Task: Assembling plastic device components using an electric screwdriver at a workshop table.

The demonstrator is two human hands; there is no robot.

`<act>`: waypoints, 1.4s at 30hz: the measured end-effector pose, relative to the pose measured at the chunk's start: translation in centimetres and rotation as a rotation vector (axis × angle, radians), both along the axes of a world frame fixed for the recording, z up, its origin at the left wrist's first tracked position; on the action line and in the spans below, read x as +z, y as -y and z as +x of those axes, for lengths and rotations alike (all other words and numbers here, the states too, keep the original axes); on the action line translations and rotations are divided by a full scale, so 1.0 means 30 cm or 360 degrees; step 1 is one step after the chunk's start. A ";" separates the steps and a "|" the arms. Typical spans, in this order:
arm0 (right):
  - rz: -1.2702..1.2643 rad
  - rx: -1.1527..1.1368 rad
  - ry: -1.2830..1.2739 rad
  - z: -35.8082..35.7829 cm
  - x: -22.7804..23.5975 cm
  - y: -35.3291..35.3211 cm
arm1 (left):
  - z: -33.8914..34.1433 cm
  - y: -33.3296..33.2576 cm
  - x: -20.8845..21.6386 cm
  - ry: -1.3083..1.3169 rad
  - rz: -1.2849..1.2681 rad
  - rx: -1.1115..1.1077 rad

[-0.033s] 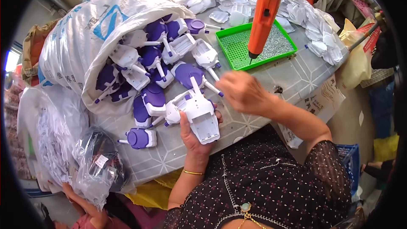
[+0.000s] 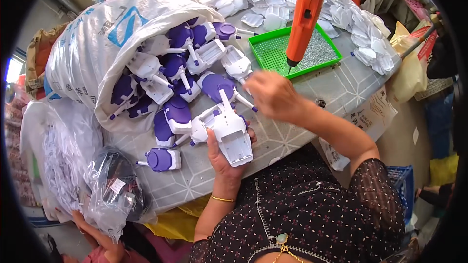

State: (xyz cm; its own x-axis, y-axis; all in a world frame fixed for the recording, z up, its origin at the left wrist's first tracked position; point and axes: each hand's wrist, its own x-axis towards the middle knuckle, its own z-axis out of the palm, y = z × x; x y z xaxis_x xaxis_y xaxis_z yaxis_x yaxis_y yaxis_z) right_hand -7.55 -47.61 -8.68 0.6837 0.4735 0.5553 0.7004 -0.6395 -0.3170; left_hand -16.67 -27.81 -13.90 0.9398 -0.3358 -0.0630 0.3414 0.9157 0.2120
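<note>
A person in a dark dotted top works at a grey tiled tabletop [image 2: 312, 92] crowded with plastic parts. The left hand [image 2: 224, 153], a thin gold bangle at its wrist, grips a white plastic toy part [image 2: 231, 134] from below, fingers closed around its flat shell and holding it just above the near edge of the tabletop. The right hand [image 2: 274, 95] hovers just beyond that part, its fingers curled loosely together over the narrow stem at the part's far end; whether they pinch anything cannot be told from here. Behind the hands a large white sack [image 2: 92, 44] lies on its side, spilling a heap of purple and white toy parts [image 2: 180, 63] across the tabletop. One purple piece [image 2: 163, 159] lies apart near the front edge. An orange power screwdriver [image 2: 304, 17] hangs point down over a green tray [image 2: 273, 48] holding a scatter of small metal pieces. White plastic shells [image 2: 360, 24] are piled at the far side. Clear bags [image 2: 109, 190] slump at the left edge.
</note>
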 end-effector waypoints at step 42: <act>-0.0137 0.1000 0.0012 -0.120 0.122 -0.087 | -0.032 0.016 -0.044 -0.0360 0.0185 -0.0220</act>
